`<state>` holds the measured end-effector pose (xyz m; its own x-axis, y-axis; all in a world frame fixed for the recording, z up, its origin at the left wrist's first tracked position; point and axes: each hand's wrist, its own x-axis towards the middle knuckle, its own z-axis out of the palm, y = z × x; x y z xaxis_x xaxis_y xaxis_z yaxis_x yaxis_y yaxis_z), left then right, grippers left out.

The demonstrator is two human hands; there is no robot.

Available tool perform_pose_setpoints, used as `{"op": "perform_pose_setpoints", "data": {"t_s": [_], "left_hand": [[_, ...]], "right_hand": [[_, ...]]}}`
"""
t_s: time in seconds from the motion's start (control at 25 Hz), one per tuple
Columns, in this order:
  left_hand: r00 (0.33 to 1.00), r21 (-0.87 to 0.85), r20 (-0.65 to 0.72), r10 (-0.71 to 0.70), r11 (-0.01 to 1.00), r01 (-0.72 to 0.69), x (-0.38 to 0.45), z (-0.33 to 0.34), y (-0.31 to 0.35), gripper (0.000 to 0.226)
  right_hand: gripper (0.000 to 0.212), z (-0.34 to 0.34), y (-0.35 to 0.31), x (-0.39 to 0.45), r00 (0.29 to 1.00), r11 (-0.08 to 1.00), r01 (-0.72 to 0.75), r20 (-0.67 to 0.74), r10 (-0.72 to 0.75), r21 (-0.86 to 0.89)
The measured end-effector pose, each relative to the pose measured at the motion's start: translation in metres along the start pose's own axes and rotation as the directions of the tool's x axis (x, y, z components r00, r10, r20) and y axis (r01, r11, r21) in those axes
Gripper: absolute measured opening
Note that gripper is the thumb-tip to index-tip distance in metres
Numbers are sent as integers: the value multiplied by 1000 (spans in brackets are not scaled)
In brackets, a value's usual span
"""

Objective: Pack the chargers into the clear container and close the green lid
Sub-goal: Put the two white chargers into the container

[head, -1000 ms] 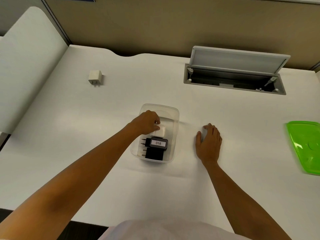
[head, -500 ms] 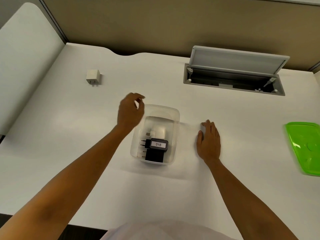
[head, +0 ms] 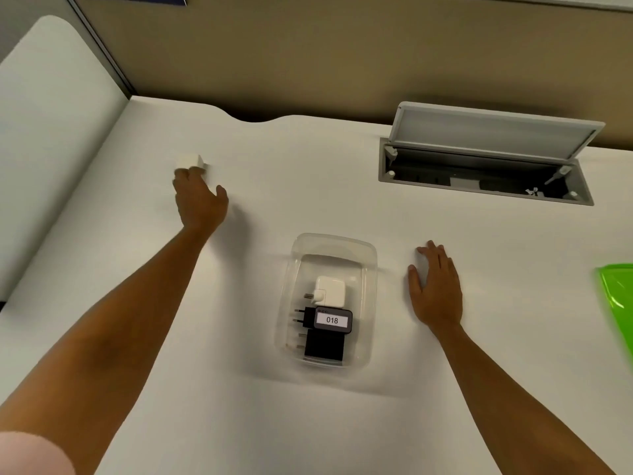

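Observation:
The clear container stands open in the middle of the white desk. Inside it lie a white charger, a black charger labelled 018 and another black charger. A small white charger lies on the desk at the far left. My left hand is stretched out to it, fingertips touching its near side, thumb spread apart. My right hand rests flat on the desk just right of the container. The green lid lies at the right edge, partly cut off.
An open grey cable hatch with its flap raised is set into the desk at the back right. A white side panel borders the desk on the left, and a tan partition runs along the back.
My left hand let go of the white charger in the container, rose out and moved far left to the small white charger. My right hand stayed flat beside the container.

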<state>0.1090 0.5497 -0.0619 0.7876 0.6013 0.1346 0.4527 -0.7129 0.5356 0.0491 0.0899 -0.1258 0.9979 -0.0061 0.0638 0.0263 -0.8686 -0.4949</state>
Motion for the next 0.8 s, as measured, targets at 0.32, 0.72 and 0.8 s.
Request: {"op": "perform_pose_setpoints", "data": {"t_s": [0.32,0.72,0.8], "left_hand": [[974,86,83,-210,975,203,53,22,-22,54],[991,-49,73,110,993,-107,-65,26,-5,20],[969,-73,122,213,976,-205,-116,28,-1,22]], "right_hand": [[48,6,5,2,1000,1000,11,-15,-11,-9],[48,4,3,1,999,1000,17,-27,-17,12],[49,4,3,1,1000,1000,13,-22,-12,12]]}}
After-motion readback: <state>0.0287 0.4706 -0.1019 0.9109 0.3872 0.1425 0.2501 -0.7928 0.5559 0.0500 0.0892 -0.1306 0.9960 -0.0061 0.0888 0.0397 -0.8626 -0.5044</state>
